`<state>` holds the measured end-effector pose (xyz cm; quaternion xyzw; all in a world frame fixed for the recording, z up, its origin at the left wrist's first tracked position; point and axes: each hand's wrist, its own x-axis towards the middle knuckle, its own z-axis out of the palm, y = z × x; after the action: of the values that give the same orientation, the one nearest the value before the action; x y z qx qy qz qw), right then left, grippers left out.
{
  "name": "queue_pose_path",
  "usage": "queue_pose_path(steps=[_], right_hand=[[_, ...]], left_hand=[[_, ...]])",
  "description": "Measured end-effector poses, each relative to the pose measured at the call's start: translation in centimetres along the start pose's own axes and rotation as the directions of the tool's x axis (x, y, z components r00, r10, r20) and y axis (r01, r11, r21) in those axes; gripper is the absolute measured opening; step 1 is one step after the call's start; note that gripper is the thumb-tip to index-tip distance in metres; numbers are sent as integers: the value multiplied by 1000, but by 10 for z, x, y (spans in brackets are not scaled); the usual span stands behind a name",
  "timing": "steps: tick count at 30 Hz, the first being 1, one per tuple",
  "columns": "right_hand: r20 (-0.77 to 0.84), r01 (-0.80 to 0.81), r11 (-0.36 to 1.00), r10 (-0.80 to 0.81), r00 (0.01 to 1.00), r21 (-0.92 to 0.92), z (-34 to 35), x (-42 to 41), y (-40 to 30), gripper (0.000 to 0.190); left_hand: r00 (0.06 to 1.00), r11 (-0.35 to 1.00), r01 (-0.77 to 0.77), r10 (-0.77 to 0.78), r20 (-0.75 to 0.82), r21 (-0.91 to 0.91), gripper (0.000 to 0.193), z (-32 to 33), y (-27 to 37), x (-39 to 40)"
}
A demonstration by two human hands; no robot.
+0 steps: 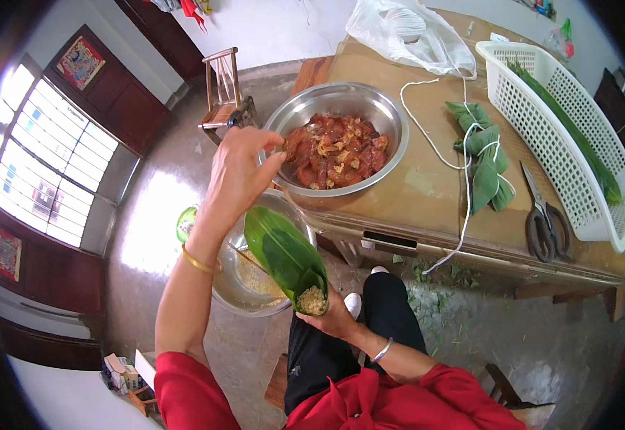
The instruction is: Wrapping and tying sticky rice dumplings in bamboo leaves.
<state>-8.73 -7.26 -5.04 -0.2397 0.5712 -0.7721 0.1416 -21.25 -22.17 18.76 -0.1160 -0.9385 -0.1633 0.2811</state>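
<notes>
My left hand [245,169] reaches over the near-left rim of a steel bowl [393,145] of marinated meat pieces [339,153]. Its thumb and forefinger pinch a reddish piece of meat [292,146] at the bowl's left side. My right hand [336,317] grips a green leaf rolled into a cone [285,252], its long free end pointing up and left. Pale grain [312,301] fills the cone's mouth. Beneath the leaf, a second steel basin [237,301] holds more yellowish grain [256,277], and a thin stick-like handle crosses it.
Tied leaf parcels [487,161] with white string [465,188] lie on the table [425,209]. Scissors [546,226] rest by a white plastic basket [565,177] holding long leaves [570,134]. A plastic bag [412,37] sits behind. A small chair [224,91] stands beyond the bowl.
</notes>
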Motion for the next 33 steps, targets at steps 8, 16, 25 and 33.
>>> queue_pose_path(steps=[8,16,25,33], right_hand=[[21,32,999,-33,999,9,-5,3,-11,53],[0,10,995,-10,1000,99,-8,4,-3,50],[72,-100,987,92,993,124,-8,1,-2,58],[11,-18,998,18,1000,57,-6,3,-1,53]], left_hand=[[876,955,-256,163,453,151,38,29,-12,42],[800,963,-239,123,587,124,30,31,-22,47],[821,1000,-22,15,571,6,25,29,-4,43],[919,996,-77,57,389,38,28,31,-11,45]])
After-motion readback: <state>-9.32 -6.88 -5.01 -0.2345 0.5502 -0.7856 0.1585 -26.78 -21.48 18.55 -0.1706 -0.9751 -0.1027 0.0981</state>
